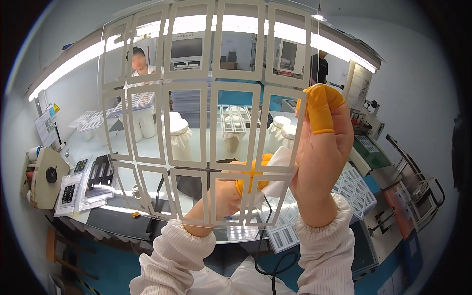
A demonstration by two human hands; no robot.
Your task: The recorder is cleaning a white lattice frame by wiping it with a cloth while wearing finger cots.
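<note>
One long white table (78, 155) spreads beneath everything, and two other people stand beyond it: one person in white (142, 69), seen through the upper left of the sheet, and one person in black (322, 67), farther right. A single clear sheet (214, 118) is held up in front of the wearer, over the table's near side, bearing fifteen pale rectangular frames in three rows of five. One beige machine (42, 184) with one black knob (51, 174) sits at the table's left end. Two white-covered containers (288, 132) stand together behind the sheet's right side; others farther left overlap too much to count. Of the wearer's two hands, the right hand (322, 147) has its fingers closed over the sheet's right edge, while the left hand (233, 189), behind the lower part, is closed on one white cloth (280, 169); whether the cloth touches the sheet I cannot tell. At least two yellow finger covers (319, 110) show on each hand. One black cable (273, 273) loops below, between the two forearms.
</note>
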